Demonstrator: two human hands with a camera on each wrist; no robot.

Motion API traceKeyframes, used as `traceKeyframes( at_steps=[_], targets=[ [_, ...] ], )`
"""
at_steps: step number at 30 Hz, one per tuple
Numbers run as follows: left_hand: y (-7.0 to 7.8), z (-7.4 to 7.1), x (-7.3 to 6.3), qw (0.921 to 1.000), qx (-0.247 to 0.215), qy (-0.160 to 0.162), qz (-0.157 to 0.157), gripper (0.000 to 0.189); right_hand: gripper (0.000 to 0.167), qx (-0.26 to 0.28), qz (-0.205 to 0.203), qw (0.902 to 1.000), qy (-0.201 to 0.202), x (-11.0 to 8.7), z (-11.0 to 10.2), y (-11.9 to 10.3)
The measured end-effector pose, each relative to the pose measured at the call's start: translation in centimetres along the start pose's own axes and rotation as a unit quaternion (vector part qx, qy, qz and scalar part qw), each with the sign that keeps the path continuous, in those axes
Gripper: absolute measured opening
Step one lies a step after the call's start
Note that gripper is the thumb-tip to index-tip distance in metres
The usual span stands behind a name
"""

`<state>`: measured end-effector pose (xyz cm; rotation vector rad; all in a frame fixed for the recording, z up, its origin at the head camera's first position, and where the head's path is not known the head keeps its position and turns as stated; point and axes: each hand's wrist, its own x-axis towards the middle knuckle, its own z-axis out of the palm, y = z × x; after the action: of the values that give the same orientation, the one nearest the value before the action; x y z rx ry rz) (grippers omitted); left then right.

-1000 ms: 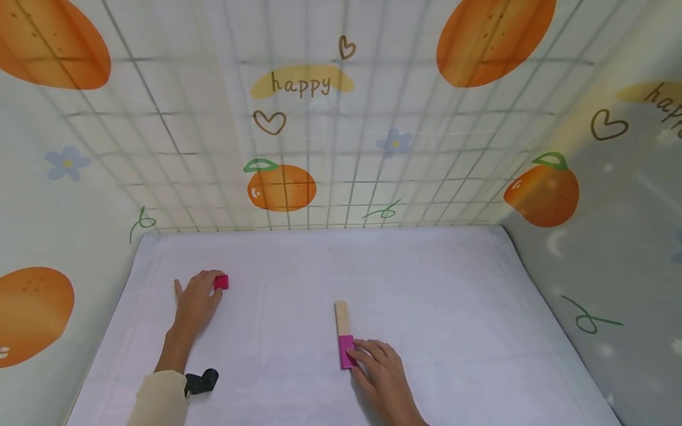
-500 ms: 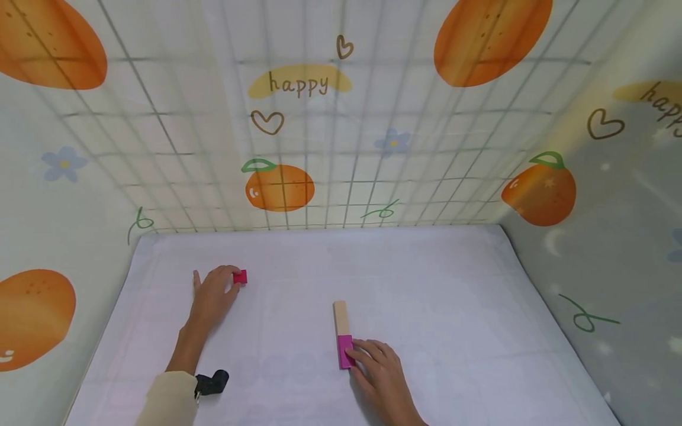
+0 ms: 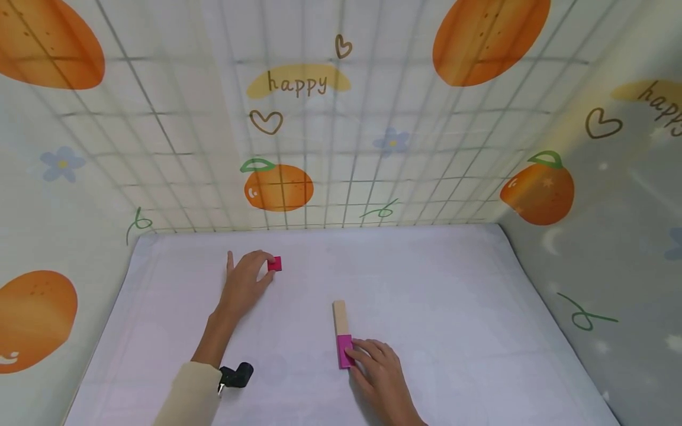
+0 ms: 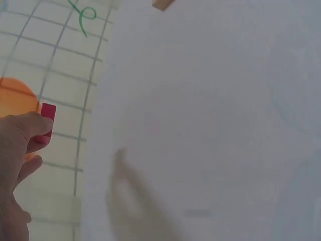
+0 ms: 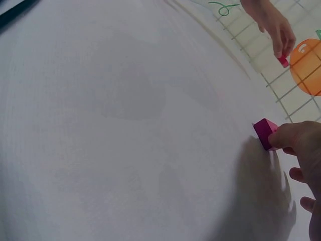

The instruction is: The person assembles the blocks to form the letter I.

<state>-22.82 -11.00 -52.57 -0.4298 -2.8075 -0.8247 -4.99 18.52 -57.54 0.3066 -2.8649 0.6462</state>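
Note:
A small red block [image 3: 274, 264] is pinched between thumb and fingers of my left hand [image 3: 246, 287], at the left back in the head view. A shadow lies apart from this hand in the left wrist view, so the red block [image 4: 47, 119] hangs above the table. Near the front middle, my right hand [image 3: 382, 373] grips a magenta block [image 3: 344, 349] that lies on the white surface. A plain wooden block [image 3: 340, 318] lies in line with it, end to end on the far side. Part of the magenta block [image 5: 265, 133] is covered by the thumb.
A white cloth [image 3: 453, 307] covers the table. Its back edge meets a curtain [image 3: 426, 177] printed with oranges and a grid, and similar sheets hang at both sides. A black wrist mount [image 3: 237, 376] juts from the left sleeve.
My left hand has moved right and farther back, carrying the red block with it. My right hand, the magenta block and the wooden block have stayed in place.

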Motion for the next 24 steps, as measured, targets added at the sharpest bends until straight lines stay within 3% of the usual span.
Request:
traceKeyframes(
  at_steps=[13, 18, 24],
  targets=[
    [4.6, 2.4, 2.1, 0.999, 0.005, -0.011, 0.043, 0.025, 0.032, 0.008, 0.0, 0.9999, -0.007, 0.2, 0.3, -0.1],
    [5.8, 3.9, 2.1, 0.9982, 0.001, -0.021, 0.056, 0.022, 0.032, 0.008, 0.003, 0.9999, -0.01, 0.3, 0.2, -0.2],
    [7.0, 5.9, 1.6, 0.9964, 0.001, -0.055, 0.065, 0.024, 0.031, 0.004, 0.009, 0.9998, -0.02, 0.3, -0.1, -0.2]
  ],
)
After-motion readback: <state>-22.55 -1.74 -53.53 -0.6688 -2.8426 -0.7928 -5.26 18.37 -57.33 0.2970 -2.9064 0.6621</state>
